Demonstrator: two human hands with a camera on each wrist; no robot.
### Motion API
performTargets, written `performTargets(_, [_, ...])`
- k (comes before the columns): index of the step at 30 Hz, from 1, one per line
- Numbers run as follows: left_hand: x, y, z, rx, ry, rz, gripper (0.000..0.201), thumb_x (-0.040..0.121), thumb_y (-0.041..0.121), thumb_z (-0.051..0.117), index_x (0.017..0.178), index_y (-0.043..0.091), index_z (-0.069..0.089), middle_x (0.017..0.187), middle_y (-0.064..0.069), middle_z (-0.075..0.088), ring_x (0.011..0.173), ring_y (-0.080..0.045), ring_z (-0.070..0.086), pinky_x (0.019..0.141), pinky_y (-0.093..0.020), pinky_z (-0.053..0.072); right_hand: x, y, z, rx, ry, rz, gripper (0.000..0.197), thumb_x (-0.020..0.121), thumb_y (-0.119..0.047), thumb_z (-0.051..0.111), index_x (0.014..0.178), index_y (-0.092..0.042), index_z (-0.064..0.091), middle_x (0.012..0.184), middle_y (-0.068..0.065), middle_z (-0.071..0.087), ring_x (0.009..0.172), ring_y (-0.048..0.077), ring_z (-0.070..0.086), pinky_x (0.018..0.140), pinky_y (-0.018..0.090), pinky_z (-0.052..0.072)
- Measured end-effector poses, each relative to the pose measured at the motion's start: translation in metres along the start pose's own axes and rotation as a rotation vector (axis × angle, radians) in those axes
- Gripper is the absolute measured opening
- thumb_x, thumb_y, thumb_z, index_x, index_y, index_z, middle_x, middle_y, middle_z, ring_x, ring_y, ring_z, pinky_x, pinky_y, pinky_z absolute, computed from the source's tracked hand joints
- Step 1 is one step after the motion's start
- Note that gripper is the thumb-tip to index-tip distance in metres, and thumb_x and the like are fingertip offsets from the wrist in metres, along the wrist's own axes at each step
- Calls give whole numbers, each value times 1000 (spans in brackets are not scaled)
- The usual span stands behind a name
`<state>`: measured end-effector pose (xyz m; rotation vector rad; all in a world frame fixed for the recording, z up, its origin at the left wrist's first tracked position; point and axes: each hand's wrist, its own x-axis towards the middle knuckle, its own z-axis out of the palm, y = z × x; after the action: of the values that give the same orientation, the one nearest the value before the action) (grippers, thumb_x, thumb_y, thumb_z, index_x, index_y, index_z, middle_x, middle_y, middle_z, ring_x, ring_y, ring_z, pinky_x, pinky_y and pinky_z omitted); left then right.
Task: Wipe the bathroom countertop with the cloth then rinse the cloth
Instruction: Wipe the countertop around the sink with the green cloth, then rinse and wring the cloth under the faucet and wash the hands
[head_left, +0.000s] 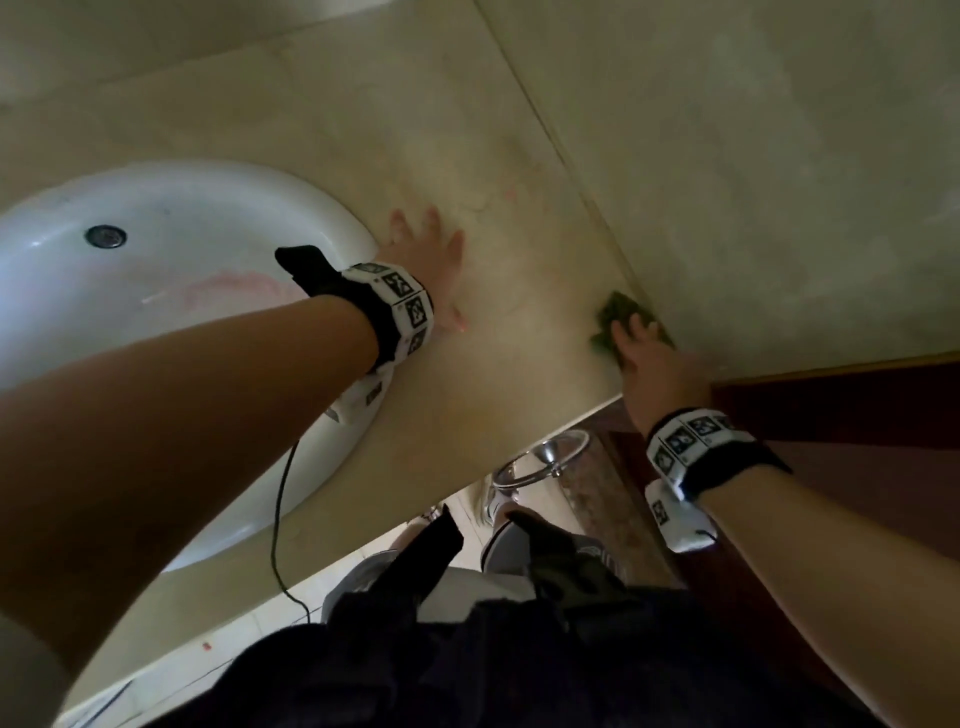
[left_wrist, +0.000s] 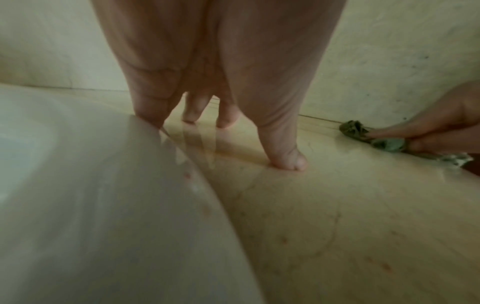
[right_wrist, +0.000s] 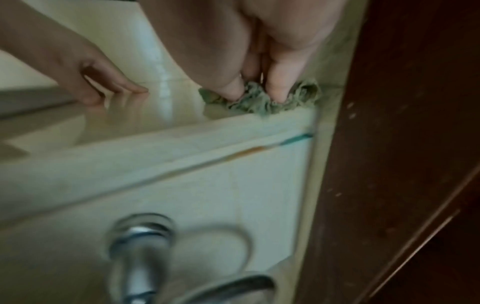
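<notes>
I see dim light, beige tiled walls (head_left: 753, 156), a dark wooden door frame (head_left: 857, 395), and a chrome towel ring (head_left: 540, 460) over pale floor tiles (head_left: 249, 623).

Beige countertop (head_left: 519, 364), glossy, mid-frame. Green cloth (head_left: 618, 312) bunched at its right edge, under my right hand (head_left: 660, 369). My left hand (head_left: 431, 260) flat at centre.

You will find no readable words, brand names or numbers anywhere in these views. The only sign-like marks are the black-and-white square coded patterns on the white band around your left wrist (head_left: 402, 301) and on the matching white band around your right wrist (head_left: 693, 439); they are pictorial codes, not letters or digits.
</notes>
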<state>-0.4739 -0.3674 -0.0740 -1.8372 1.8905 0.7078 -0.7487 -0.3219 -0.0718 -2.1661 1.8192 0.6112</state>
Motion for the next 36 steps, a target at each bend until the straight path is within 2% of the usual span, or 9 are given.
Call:
performTargets(3, [-2,2,3,14,21,12,110,74,54,74,153,20,6,160,-12,-8,143,-50,-4,110,-61,27,-13,-32,6,-36,-10,-45,58,97,-8,37,151,-21,20,160,4,16,145,28,19,104,43,39])
performTargets(8, [-16,8,16,30,52,40,99,77,50,72,152,17,15,159,-13,3,142,-49,5,108,-58,29,-68,-123,31,94,-34,-583,50,95,-10,41,145,-15,40,155,10,32,143,33,28,104,49,42])
performTargets(14, [-37,15,36,58,86,53,90,75,47,75,145,14,29,151,-17,20,135,-44,23,104,-55,39,-97,-158,38,-97,-108,-951,53,100,-12,37,151,-18,26,161,3,16,148,24,11,118,43,21])
performTargets(17, [-48,18,43,69,91,51,88,81,46,70,149,17,22,154,-17,16,136,-44,22,108,-52,35,-72,-114,31,-132,-59,-882,54,99,-11,37,151,-21,25,161,2,16,148,22,12,117,41,25])
performTargets(22, [-58,20,47,97,66,42,80,84,43,66,148,17,25,152,-16,20,134,-43,26,104,-49,35,-23,-39,14,-168,102,-399,52,102,-13,32,152,-25,22,160,0,18,147,23,19,107,39,36])
performTargets(27, [-76,27,62,75,60,18,64,95,24,51,151,16,21,156,-16,15,137,-42,24,111,-47,31,-71,-98,41,-104,49,-746,53,98,-11,37,150,-20,28,158,5,24,146,26,20,108,42,37])
performTargets(30, [-98,24,69,-62,107,4,60,95,22,53,149,16,27,157,-17,15,137,-36,31,111,-43,33,-68,-95,32,28,51,-803,45,98,-13,40,142,-25,45,148,4,43,137,24,40,103,38,43])
performTargets(33, [-126,18,74,-331,178,-72,72,92,29,61,152,21,23,161,-10,10,142,-30,29,115,-36,27,-57,-90,5,315,55,-601,35,97,-15,46,124,-25,64,121,7,67,109,29,61,93,32,47])
performTargets(36, [-152,16,78,-515,283,-132,71,90,28,63,151,23,27,154,-8,33,137,-26,39,111,-32,31,-53,-96,-20,907,-52,-402,31,95,-6,47,111,-17,71,106,10,72,97,26,67,92,38,53])
